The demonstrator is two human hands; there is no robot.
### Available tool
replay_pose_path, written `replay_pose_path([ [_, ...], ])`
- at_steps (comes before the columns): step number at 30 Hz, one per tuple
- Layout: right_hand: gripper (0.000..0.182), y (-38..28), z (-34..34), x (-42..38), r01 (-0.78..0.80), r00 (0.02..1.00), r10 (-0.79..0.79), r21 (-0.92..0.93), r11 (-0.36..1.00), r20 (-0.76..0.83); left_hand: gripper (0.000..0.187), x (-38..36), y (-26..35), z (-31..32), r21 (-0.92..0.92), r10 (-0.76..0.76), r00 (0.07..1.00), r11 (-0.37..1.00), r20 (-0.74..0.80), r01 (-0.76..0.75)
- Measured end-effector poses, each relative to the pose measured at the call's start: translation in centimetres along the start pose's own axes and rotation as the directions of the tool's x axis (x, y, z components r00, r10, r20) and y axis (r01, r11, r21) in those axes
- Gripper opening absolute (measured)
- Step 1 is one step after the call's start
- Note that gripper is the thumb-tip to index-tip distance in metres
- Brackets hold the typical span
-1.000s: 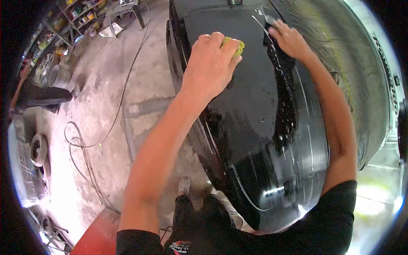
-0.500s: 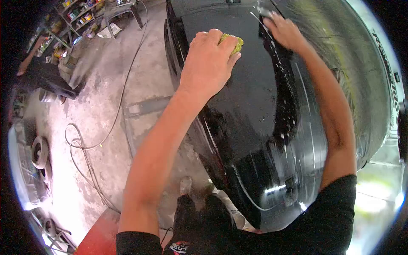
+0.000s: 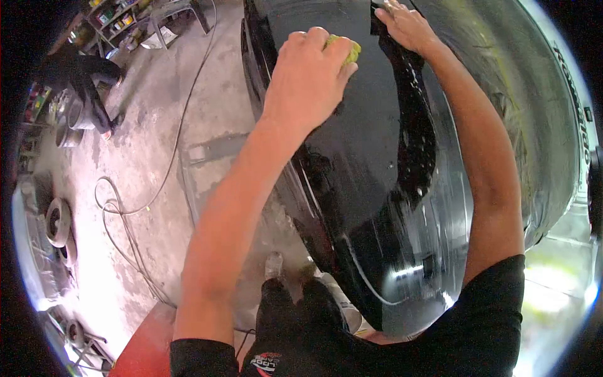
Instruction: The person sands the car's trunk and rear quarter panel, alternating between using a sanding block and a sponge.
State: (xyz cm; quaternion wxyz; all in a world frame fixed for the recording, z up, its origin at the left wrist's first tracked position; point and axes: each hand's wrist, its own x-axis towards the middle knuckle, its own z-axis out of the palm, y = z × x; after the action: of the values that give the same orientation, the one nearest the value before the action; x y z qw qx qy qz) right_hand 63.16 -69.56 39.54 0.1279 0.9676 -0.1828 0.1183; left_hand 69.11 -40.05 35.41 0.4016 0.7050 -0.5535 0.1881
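A glossy black car panel (image 3: 370,144) stretches away from me, with water drops and wet streaks on its right part. My left hand (image 3: 311,75) is wrapped round a yellow-green sponge (image 3: 353,53) above the panel's left part. Farther right, near the top of the view, my right hand (image 3: 407,26) lies on the wet surface. Its fingers look stretched out. Something pale shows at the fingertips, too small to make out.
Dark sheeting (image 3: 502,94) covers the area to the right. A hose (image 3: 182,125) runs over the floor at left. A co-worker's dark-clothed legs (image 3: 85,78) show near shelves (image 3: 116,19). Tyres (image 3: 58,222) are at far left. A bucket (image 3: 352,319) stands by my legs.
My right hand has moved up and slightly left over the panel. My left hand, still holding the sponge, has shifted slightly upward. The co-worker at left has changed posture.
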Motion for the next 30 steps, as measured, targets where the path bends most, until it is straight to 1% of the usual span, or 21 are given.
replay_pose_path([
  [1,0.055,-1.7,-2.4,-2.0,0.041,0.991,-0.037,-0.032,0.999,0.127,0.029,0.2,-0.1,0.0,-0.001,0.0,1.0,1.0,-0.006,0.0],
  [2,0.052,-1.3,-2.4,-5.4,0.138,0.989,-0.137,-0.013,0.99,0.057,0.029,0.2,-0.1,0.0,0.0,-0.004,1.0,1.0,-0.015,0.004],
  [3,0.05,-2.4,-4.3,-10.1,0.121,0.991,-0.124,0.063,0.991,0.04,0.029,0.2,-0.1,-0.1,-0.009,-0.005,1.0,1.0,-0.018,0.004],
  [4,0.051,-2.3,-5.2,-13.9,0.166,0.986,-0.168,0.141,0.976,0.003,0.029,0.0,-0.1,0.0,-0.018,-0.005,1.0,1.0,-0.021,0.005],
  [5,0.052,-3.1,-7.4,-16.7,0.081,0.984,-0.108,0.187,0.979,0.143,0.029,0.1,-0.1,0.0,-0.026,-0.007,1.0,1.0,-0.023,0.006],
  [7,0.052,-2.6,-8.0,-17.8,0.081,0.98,-0.108,0.164,0.983,0.166,0.029,0.1,0.3,0.0,-0.016,-0.01,0.999,1.0,-0.041,0.01],
  [8,0.051,-2.5,-7.7,-17.8,0.082,0.978,-0.11,0.159,0.984,0.177,0.028,0.1,0.4,0.1,-0.006,-0.012,0.999,1.0,-0.047,0.012],
  [10,0.05,-1.5,-5.1,-12.9,0.109,0.989,-0.124,0.177,0.978,0.077,0.029,0.1,0.2,0.1,-0.017,0.0,0.999,1.0,-0.051,-0.001],
  [11,0.05,-0.6,-2.9,-9.5,0.144,0.989,-0.145,0.109,0.984,0.0,0.029,0.2,0.1,0.2,-0.022,0.012,0.998,1.0,-0.054,-0.013],
  [13,0.051,-0.8,-1.5,-2.9,0.166,0.986,-0.166,0.031,0.986,-0.001,0.029,0.2,0.0,0.3,-0.002,0.003,0.998,1.0,-0.057,-0.003],
  [15,0.048,-0.4,0.1,2.1,0.046,0.987,-0.041,-0.029,0.999,0.156,0.028,0.3,0.1,0.2,0.026,0.007,0.997,1.0,-0.074,-0.005],
  [18,0.053,-4.5,-3.5,-1.0,-0.082,0.961,0.066,0.051,0.995,0.267,0.026,0.2,-0.6,0.6,0.057,0.035,0.998,0.998,-0.058,-0.032],
  [19,0.047,0.8,2.2,-3.0,0.371,0.918,-0.395,-0.445,0.815,0.042,0.027,0.4,-0.9,1.0,0.067,0.06,0.996,0.996,-0.063,-0.055],
  [20,0.046,-3.9,-2.8,-8.4,0.123,0.992,-0.122,-0.063,0.99,0.023,0.027,0.4,-0.9,1.1,0.07,0.082,0.994,0.995,-0.066,-0.077],
  [21,0.051,-4.9,-4.8,-14.4,0.096,0.994,-0.088,0.151,0.984,-0.06,0.027,0.3,-0.7,1.0,0.079,0.045,0.998,0.996,-0.034,-0.042],
  [22,0.054,-6.2,-8.0,-20.7,0.043,0.998,-0.051,0.21,0.977,0.031,0.027,0.2,-0.6,1.0,0.076,0.05,0.998,0.996,-0.044,-0.047],
  [24,0.061,-7.3,-12.8,-32.7,0.005,0.987,-0.052,0.29,0.957,0.154,0.028,0.1,-0.6,1.2,0.087,0.064,0.996,0.994,-0.064,-0.059],
  [26,0.068,-8.3,-16.1,-42.1,-0.156,0.951,0.068,0.28,0.947,0.301,0.028,0.1,0.1,0.7,0.1,0.035,0.998,0.994,-0.05,-0.03],
  [27,0.073,-9.2,-17.4,-43.7,-0.19,0.941,0.099,0.261,0.947,0.323,0.028,0.1,0.1,0.6,0.099,0.029,0.999,0.995,-0.041,-0.025],
  [29,0.072,-8.6,-16.2,-42.7,-0.143,0.967,0.074,0.279,0.95,0.244,0.028,0.3,0.2,0.9,0.092,0.033,0.999,0.995,-0.034,-0.029],
  [30,0.071,-8.1,-15.1,-40.7,-0.108,0.978,0.049,0.288,0.951,0.204,0.028,0.4,0.2,0.9,0.094,0.033,0.999,0.995,-0.043,-0.029],
])
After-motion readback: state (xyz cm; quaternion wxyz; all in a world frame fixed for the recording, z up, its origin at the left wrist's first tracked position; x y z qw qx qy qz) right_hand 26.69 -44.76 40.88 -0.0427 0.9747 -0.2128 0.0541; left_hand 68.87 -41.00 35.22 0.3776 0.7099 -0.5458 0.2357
